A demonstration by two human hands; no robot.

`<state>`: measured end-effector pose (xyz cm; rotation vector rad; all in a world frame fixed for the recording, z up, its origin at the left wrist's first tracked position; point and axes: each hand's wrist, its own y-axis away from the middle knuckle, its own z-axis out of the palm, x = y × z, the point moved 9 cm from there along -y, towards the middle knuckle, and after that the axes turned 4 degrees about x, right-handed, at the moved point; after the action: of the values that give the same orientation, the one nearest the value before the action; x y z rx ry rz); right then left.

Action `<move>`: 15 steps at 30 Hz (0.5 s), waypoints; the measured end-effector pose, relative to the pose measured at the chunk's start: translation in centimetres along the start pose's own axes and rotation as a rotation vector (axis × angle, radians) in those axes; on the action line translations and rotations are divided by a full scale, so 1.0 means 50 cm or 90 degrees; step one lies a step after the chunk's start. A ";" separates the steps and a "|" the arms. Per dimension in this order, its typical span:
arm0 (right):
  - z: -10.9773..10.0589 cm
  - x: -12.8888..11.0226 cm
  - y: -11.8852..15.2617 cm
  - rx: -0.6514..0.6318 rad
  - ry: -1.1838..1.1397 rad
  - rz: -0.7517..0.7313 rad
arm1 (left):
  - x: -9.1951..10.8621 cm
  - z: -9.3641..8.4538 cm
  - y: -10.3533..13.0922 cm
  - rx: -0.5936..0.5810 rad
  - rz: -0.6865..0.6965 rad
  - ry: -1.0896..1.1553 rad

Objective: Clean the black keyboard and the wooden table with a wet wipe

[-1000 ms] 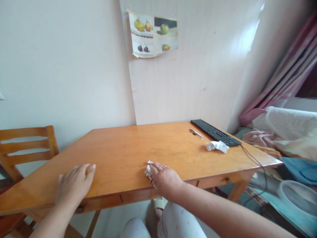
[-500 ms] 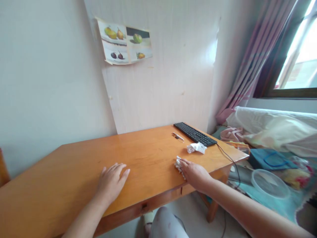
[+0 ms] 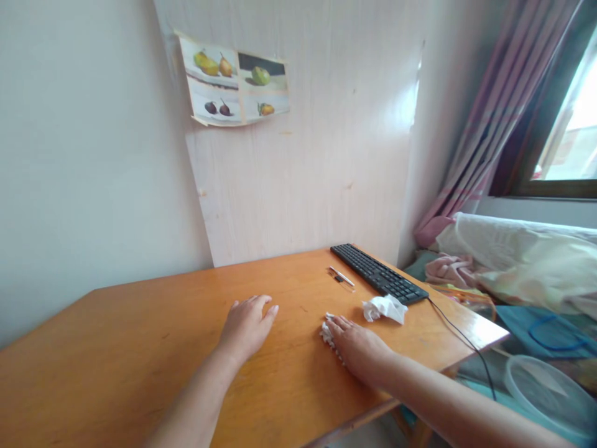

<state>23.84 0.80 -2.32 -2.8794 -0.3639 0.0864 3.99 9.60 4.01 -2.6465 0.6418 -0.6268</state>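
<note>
My right hand (image 3: 357, 348) presses down on a crumpled white tissue (image 3: 327, 335) against the orange-brown wooden desk (image 3: 140, 336). Part of that tissue is hidden beneath the fingers. My left hand (image 3: 249, 323) holds nothing; its thumb stands apart from the loosely bent fingers. It is over the desk's middle, left of the right hand; whether it touches the wood I cannot tell. A second crumpled tissue (image 3: 385, 308) lies just beyond the right hand, close to the black keyboard (image 3: 377, 270).
A white pen (image 3: 342, 275) and a small dark item (image 3: 338, 279) lie left of the keyboard. The keyboard's cable (image 3: 461, 339) runs over the desk's right edge. Beside the desk are a clear round plastic container (image 3: 545, 392), a blue bag (image 3: 536, 326) and heaped fabric (image 3: 522, 255).
My left hand has moved right and away from me, closer to the right hand. The right hand stays on the tissue, shifted slightly toward me. The camera view has moved a little.
</note>
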 end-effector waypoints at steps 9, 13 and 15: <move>0.066 0.084 -0.237 -0.051 0.001 0.046 | -0.059 0.071 0.014 -0.034 -0.044 0.009; 0.099 0.121 -0.362 -0.086 0.032 0.069 | -0.071 0.074 0.028 -0.056 -0.061 -0.065; 0.115 0.139 -0.422 -0.105 0.051 0.080 | -0.069 0.078 0.032 -0.083 -0.065 -0.108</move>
<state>25.05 23.70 -3.01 -3.0556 -0.1822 -0.0381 2.58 10.86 -1.12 -2.8303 0.5184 -0.3937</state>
